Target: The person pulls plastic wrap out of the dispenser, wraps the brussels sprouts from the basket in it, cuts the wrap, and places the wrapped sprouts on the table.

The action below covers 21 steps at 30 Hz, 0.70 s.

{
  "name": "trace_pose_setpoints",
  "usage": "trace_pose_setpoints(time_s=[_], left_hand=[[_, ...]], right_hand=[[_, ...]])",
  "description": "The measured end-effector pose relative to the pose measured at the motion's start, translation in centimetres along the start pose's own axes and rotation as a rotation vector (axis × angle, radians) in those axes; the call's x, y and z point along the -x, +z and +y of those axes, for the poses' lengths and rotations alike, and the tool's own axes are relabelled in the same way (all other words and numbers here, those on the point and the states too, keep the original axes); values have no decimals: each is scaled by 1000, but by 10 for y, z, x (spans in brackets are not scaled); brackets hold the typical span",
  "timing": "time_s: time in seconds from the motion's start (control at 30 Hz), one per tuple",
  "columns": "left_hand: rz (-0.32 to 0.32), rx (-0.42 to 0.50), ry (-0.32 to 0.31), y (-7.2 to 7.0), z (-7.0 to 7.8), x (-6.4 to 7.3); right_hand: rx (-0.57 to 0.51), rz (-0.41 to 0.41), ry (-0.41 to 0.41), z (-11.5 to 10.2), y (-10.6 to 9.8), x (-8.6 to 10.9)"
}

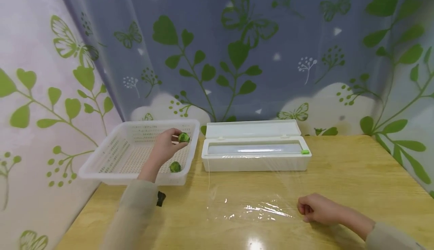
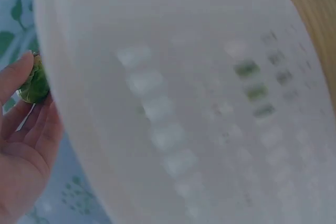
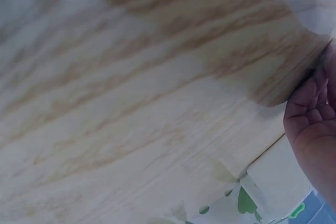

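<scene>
Home-like spot, exact rm unclear, w/ wood-grain tbl (image 1: pixel 346 171) & leaf-and-butterfly-print curtains (image 1: pixel 203 20).

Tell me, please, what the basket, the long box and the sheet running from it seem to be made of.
Basket: probably plastic, satin finish; the rounded rim and regular slots look moulded.
Long box: likely hard plastic, smooth and faintly glossy; its white edges look moulded.
Sheet: likely thin, glossy plastic film; the tabletop shows through and crinkles catch bright highlights.

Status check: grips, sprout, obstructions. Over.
Left grip holding sprout over basket. Right grip curled beside cling film, contact unclear. Basket rim between sprout and cling film.
</scene>
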<state>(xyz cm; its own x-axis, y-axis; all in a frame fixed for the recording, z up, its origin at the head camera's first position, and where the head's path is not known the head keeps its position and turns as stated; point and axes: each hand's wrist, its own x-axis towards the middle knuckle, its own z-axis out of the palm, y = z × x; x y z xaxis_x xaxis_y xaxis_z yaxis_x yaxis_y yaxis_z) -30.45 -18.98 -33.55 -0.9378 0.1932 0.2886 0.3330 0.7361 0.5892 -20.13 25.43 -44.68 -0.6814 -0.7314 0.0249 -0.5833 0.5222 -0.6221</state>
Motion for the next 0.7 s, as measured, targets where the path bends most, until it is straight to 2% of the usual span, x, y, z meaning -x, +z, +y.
trace_pose_setpoints(time_s=[0.17, 0.4, 0.5, 0.57, 0.7], left_hand=[[9, 12, 129, 16, 28, -3], [-66, -1, 255, 39, 55, -3], [-115, -23, 319, 50, 65, 0], [-156, -39, 384, 58, 72, 2], [-281, -113, 518, 78, 86, 9]], right_hand=[[17, 2, -12, -2, -3, 0], [28, -3, -28, -2, -3, -2], [37, 2, -46, -1, -4, -2], [44, 0, -52, 0, -3, -2], [47, -11, -50, 1, -2, -2]])
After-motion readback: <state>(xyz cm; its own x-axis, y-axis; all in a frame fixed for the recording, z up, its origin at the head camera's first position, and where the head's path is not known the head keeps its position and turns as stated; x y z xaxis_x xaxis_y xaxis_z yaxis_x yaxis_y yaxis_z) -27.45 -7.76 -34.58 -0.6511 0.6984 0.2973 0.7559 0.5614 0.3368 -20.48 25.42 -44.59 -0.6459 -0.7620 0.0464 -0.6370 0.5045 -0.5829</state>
